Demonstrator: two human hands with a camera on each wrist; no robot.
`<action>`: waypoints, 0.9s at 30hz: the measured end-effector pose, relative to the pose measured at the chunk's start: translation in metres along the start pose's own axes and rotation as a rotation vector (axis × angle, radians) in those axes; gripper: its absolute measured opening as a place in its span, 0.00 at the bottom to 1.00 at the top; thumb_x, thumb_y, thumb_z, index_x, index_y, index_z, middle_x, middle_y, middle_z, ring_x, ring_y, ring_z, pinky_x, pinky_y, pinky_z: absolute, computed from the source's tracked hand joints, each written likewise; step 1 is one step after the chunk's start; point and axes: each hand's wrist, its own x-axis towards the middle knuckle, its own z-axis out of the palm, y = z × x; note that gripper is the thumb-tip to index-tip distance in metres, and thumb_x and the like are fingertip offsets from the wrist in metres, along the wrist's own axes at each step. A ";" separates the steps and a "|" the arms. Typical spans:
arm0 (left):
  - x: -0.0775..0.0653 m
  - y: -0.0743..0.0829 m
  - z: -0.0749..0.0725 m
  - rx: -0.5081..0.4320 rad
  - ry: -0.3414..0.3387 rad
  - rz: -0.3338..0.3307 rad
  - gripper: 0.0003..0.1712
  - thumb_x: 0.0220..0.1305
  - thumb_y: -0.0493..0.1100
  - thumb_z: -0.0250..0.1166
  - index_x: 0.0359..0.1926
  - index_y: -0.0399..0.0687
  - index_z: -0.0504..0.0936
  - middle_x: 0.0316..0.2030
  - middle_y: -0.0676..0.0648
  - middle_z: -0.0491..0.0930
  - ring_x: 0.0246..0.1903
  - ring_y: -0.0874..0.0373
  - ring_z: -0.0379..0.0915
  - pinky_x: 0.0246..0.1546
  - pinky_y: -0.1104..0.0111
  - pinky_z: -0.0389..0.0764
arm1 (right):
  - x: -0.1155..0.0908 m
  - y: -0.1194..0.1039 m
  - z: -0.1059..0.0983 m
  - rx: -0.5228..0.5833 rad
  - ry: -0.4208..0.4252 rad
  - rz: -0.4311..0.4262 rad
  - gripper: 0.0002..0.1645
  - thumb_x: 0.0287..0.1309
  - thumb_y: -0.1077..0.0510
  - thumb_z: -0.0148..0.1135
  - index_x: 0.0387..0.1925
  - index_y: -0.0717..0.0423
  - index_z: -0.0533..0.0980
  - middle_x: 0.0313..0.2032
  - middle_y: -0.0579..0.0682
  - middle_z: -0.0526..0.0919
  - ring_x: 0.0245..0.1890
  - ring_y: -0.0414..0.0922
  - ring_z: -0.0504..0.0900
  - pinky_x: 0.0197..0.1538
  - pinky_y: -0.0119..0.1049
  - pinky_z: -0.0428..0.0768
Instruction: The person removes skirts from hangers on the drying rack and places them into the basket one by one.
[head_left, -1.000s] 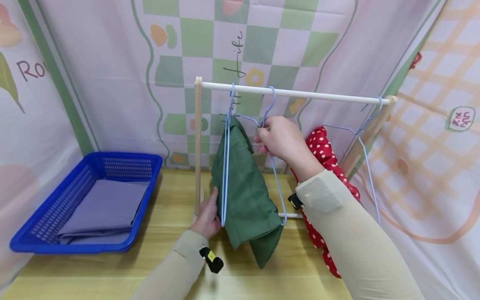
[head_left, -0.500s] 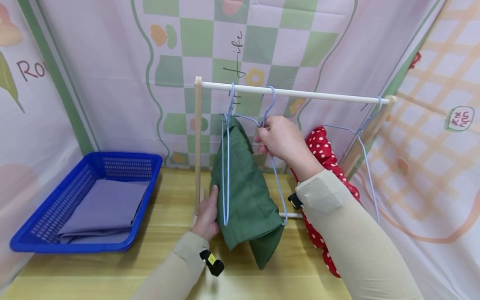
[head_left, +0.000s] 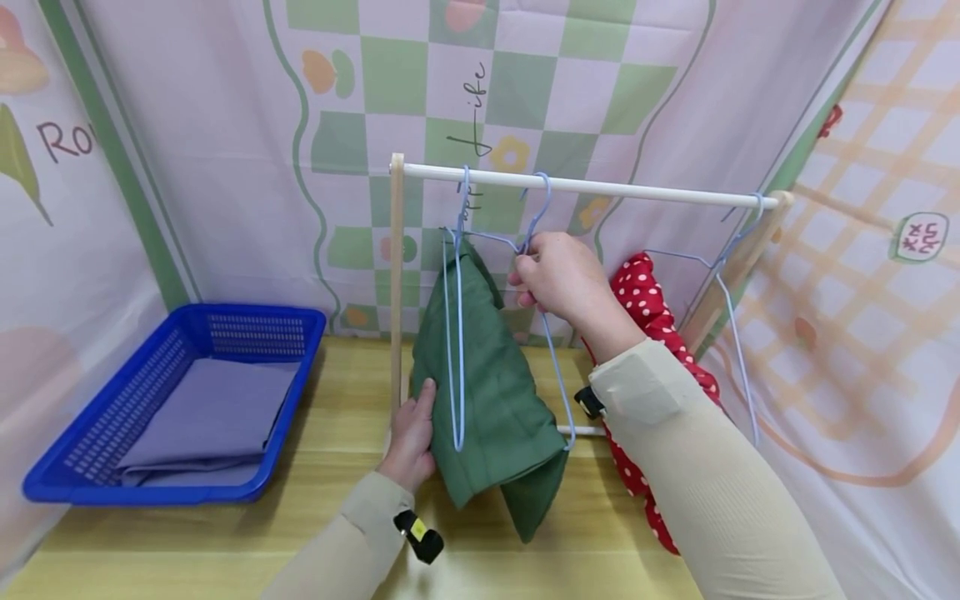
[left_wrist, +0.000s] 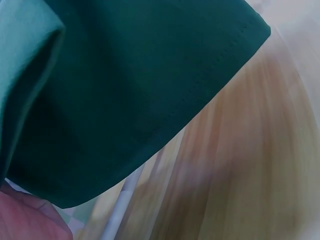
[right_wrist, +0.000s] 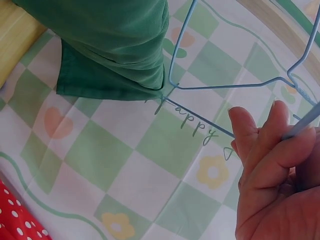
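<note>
A folded green garment [head_left: 487, 375] with a stitched hem hangs draped over a light blue wire hanger [head_left: 557, 367]. My right hand [head_left: 564, 275] pinches this hanger just below its hook, which sits over the white rail [head_left: 637, 190]. At the garment's left edge, my left hand [head_left: 411, 442] holds the cloth, thumb up on the near side and fingers hidden behind. A second blue hanger [head_left: 459, 367], bare, hangs in front of the garment. In the left wrist view the green hem [left_wrist: 165, 110] spreads above the wooden table [left_wrist: 240, 150].
The rail belongs to a rack with wooden posts [head_left: 396, 292]. To the right, a red polka-dot garment [head_left: 652, 308] hangs on another blue hanger [head_left: 731, 308]. A blue basket [head_left: 153, 496] with folded lavender cloth [head_left: 213, 408] stands at the left. A printed curtain surrounds the table.
My left hand has shifted slightly left and down, and the garment's left edge has spread left with it. The bare hanger has swung a little right. My right hand stays in place.
</note>
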 end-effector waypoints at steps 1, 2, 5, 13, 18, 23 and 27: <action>-0.001 0.000 -0.001 0.005 -0.007 0.000 0.31 0.76 0.62 0.60 0.57 0.36 0.75 0.38 0.51 0.82 0.39 0.61 0.80 0.45 0.70 0.82 | 0.000 0.000 0.000 0.002 0.000 0.001 0.15 0.78 0.55 0.49 0.41 0.57 0.81 0.32 0.52 0.88 0.24 0.44 0.83 0.30 0.36 0.80; -0.002 0.000 -0.002 0.011 -0.014 0.003 0.32 0.76 0.63 0.60 0.58 0.36 0.74 0.39 0.51 0.81 0.39 0.61 0.79 0.46 0.71 0.81 | 0.000 0.000 0.000 0.004 0.001 0.000 0.15 0.78 0.55 0.49 0.41 0.57 0.81 0.33 0.52 0.88 0.24 0.44 0.83 0.30 0.36 0.80; -0.004 0.000 -0.004 0.025 -0.025 0.004 0.33 0.76 0.63 0.59 0.60 0.36 0.73 0.41 0.50 0.81 0.40 0.61 0.79 0.46 0.70 0.81 | 0.000 0.000 0.001 0.014 0.000 0.003 0.15 0.78 0.55 0.49 0.42 0.58 0.80 0.36 0.54 0.89 0.27 0.47 0.85 0.30 0.36 0.79; -0.008 -0.002 -0.008 0.023 -0.030 0.013 0.33 0.77 0.61 0.60 0.63 0.36 0.73 0.40 0.51 0.82 0.40 0.61 0.80 0.46 0.70 0.82 | 0.001 0.001 0.001 0.018 0.004 0.015 0.15 0.78 0.55 0.50 0.44 0.57 0.80 0.40 0.53 0.89 0.29 0.45 0.86 0.32 0.36 0.80; -0.012 -0.003 -0.011 0.019 -0.045 0.006 0.32 0.77 0.60 0.59 0.64 0.37 0.73 0.41 0.52 0.81 0.41 0.61 0.80 0.46 0.69 0.82 | 0.001 0.001 0.001 0.007 0.006 0.018 0.15 0.78 0.54 0.50 0.44 0.57 0.80 0.38 0.52 0.88 0.29 0.44 0.86 0.32 0.36 0.80; -0.018 -0.003 -0.015 0.028 -0.043 -0.003 0.32 0.77 0.60 0.59 0.63 0.36 0.72 0.43 0.51 0.80 0.42 0.61 0.79 0.47 0.69 0.82 | 0.001 0.001 0.001 0.000 0.011 0.015 0.15 0.78 0.54 0.49 0.44 0.56 0.81 0.39 0.53 0.89 0.29 0.44 0.86 0.33 0.37 0.79; -0.023 -0.003 -0.018 0.033 -0.029 0.002 0.33 0.77 0.60 0.59 0.63 0.36 0.71 0.44 0.51 0.80 0.43 0.62 0.79 0.47 0.70 0.82 | 0.001 0.001 0.001 -0.004 0.010 0.017 0.15 0.78 0.55 0.49 0.44 0.57 0.81 0.39 0.53 0.89 0.29 0.44 0.87 0.33 0.37 0.80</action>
